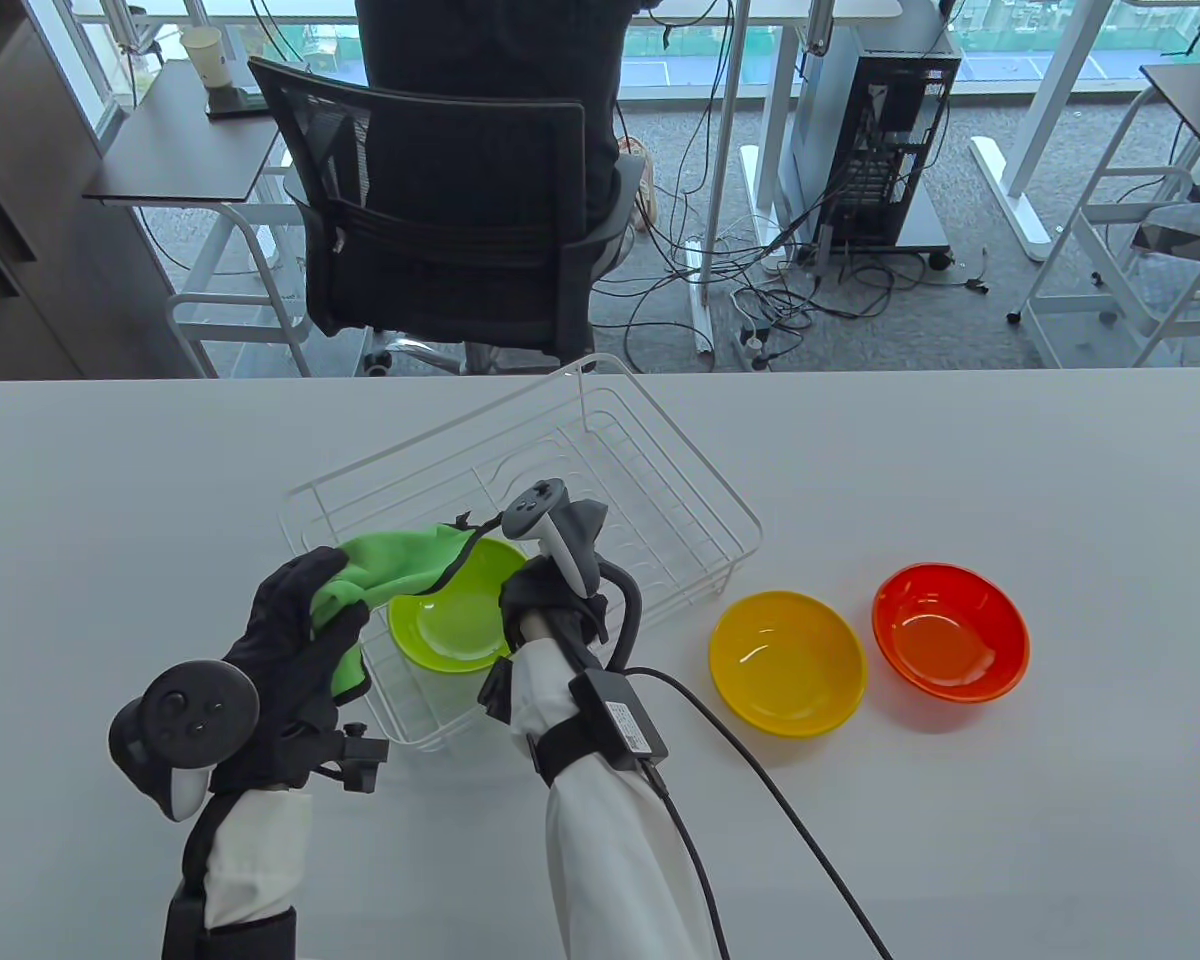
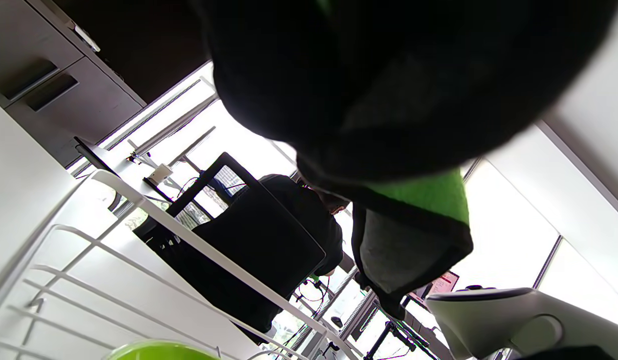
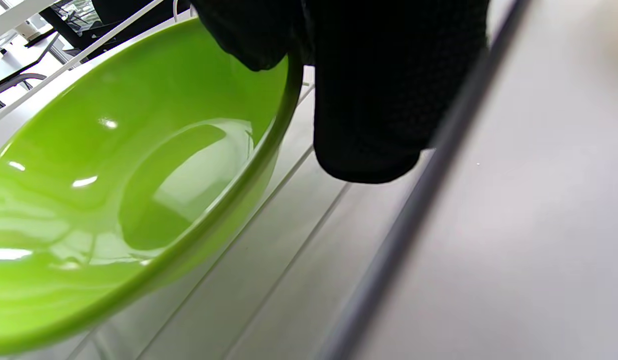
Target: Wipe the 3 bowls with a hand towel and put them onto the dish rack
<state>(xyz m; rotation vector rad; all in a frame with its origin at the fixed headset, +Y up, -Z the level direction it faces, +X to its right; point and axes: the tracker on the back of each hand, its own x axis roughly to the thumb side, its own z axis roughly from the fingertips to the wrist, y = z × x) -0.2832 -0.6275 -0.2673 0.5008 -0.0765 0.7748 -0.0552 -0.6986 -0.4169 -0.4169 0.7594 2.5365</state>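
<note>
My right hand (image 1: 532, 598) grips the rim of a green bowl (image 1: 450, 620) and holds it tilted over the near left part of the white wire dish rack (image 1: 660, 470). In the right wrist view the green bowl (image 3: 114, 190) fills the left side, with my gloved fingers (image 3: 368, 100) over its rim. My left hand (image 1: 295, 630) holds a green hand towel (image 1: 400, 565) beside the bowl; the towel (image 2: 423, 200) hangs from the glove in the left wrist view. A yellow bowl (image 1: 788, 662) and a red bowl (image 1: 950, 630) sit on the table to the right of the rack.
The white table (image 1: 960, 450) ends just behind the rack. Beyond it a person sits in a black mesh office chair (image 1: 440, 230). A black cable (image 1: 760, 790) trails from my right wrist across the table. The rack's wire rim (image 2: 199, 245) crosses the left wrist view.
</note>
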